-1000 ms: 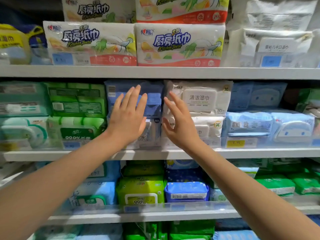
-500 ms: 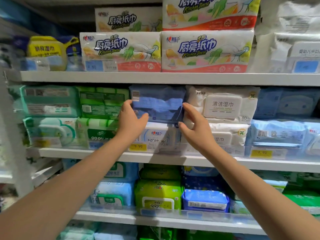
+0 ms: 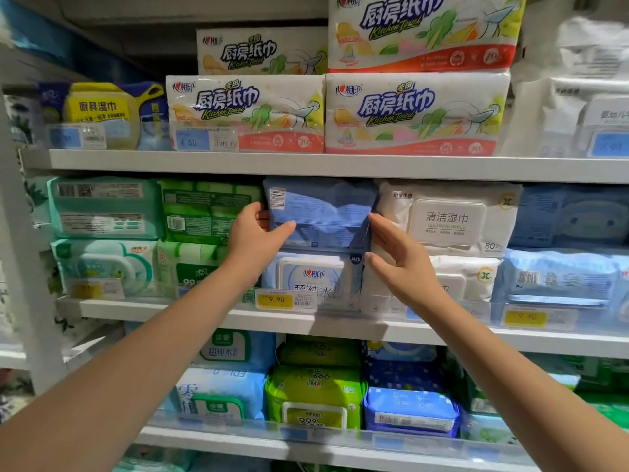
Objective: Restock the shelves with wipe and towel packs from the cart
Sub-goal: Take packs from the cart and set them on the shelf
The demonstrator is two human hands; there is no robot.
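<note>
I read this feed as evenly lit from above, moderately bright, with slightly muted colours. The upper shelf board (image 3: 340, 166) throws a band of shade over the tops of the packs beneath it, the blue pack (image 3: 320, 212) included. The recess at top left is nearly black. White packs (image 3: 592, 46) at the right edge wash out and go soft. The clear rail (image 3: 340, 432) on the lowest shelf carries pale glare. Print at the centre is crisp, and the left hand (image 3: 253, 240) and right hand (image 3: 398, 257) are sharp. Shelf lines bow and the upright (image 3: 20, 267) leans at the edge, as a wide lens renders them.
</note>
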